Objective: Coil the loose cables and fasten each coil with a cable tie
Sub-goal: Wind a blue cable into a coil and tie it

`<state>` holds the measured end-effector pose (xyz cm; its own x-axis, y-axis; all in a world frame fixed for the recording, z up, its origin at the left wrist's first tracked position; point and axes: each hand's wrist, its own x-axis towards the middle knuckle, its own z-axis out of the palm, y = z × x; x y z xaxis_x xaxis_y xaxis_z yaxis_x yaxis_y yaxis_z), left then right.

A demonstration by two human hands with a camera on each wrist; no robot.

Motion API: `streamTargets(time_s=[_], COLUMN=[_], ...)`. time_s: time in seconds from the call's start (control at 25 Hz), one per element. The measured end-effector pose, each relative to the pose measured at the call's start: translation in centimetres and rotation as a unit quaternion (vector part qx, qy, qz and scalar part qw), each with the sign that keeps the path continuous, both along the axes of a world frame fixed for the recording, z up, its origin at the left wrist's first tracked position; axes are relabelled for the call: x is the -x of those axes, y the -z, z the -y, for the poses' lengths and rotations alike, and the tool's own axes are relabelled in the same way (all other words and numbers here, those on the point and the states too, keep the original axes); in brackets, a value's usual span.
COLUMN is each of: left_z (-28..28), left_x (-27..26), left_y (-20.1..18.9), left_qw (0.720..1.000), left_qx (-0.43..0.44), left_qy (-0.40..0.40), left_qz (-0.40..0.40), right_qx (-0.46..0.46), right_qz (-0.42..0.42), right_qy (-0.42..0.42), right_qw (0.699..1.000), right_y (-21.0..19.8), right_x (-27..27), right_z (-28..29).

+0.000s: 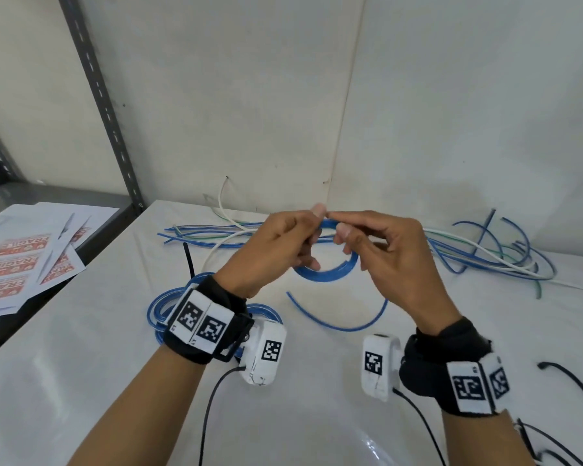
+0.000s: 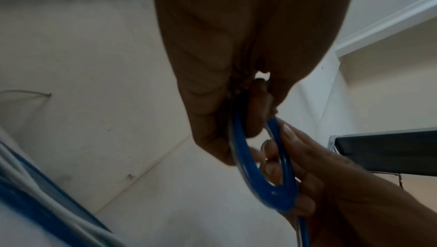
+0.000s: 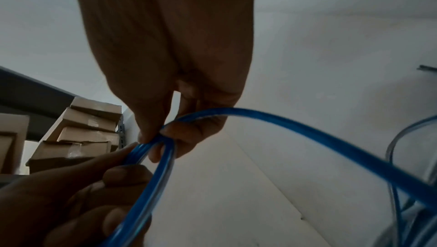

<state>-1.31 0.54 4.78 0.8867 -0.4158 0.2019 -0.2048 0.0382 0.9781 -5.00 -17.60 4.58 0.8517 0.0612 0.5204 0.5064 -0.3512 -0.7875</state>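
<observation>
Nearest edge: white glossy table (image 1: 81, 381), black leads (image 1: 209, 408) trailing from white wrist cameras (image 1: 266, 356) strapped on black bands with printed markers.

Left of centre, partly under left wrist: finished blue coil (image 1: 159, 309), flat on the table; black cable tie (image 1: 188, 260) lying just beyond it.

Centre, raised above the table: small blue cable coil (image 1: 327, 272) held between both hands. Left hand (image 1: 276, 243) with fingers curled round the coil's left side, thumb on top. Right hand (image 1: 384, 247) pinching the coil's top between thumb and forefinger, remaining fingers loosely bent. Loose tail (image 1: 337, 322) of the same cable curving down onto the table beneath.

Far side of table: loose cables (image 1: 478, 253), blue, white and green, spread along the back edge and tangled at the right.

Left: grey metal shelf (image 1: 98, 210) beside the table, bearing printed sheets (image 1: 21, 260) of red "FRAGILE" labels; perforated upright (image 1: 98, 95) rising from it. Cardboard boxes (image 3: 78, 138) stacked farther left, seen from right wrist.

Behind: white panelled wall (image 1: 249, 95), scuffed, meeting another at a corner seam.
</observation>
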Motion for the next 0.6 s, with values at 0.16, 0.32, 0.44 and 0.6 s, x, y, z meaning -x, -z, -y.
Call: streamTargets(time_s=[0.16, 0.32, 0.44, 0.6], left_z=[0.1, 0.1, 0.3, -0.7], left_x=[-0.1, 0.1, 0.1, -0.4], left_y=[-0.2, -0.7, -0.6, -0.6], left_qw=[0.992, 0.976, 0.966, 0.991], left_qx=[0.12, 0.201, 0.24, 0.124], left_qy=[-0.044, -0.087, -0.09, -0.041], left_qz=[0.02, 0.007, -0.021, -0.026], right_qx=[-0.1, -0.195, -0.225, -0.148], right_qz=[0.029, 0.043, 0.04, 0.027], right_qy=[0.053, 0.062, 0.04, 0.019], right_qw=[0.993, 0.978, 0.973, 0.989], right_y=[0.0, 1.0, 1.1, 0.0], right_x=[0.3, 0.5, 0.5, 0.2], right_z=[-1.0, -3.9, -4.8, -2.0])
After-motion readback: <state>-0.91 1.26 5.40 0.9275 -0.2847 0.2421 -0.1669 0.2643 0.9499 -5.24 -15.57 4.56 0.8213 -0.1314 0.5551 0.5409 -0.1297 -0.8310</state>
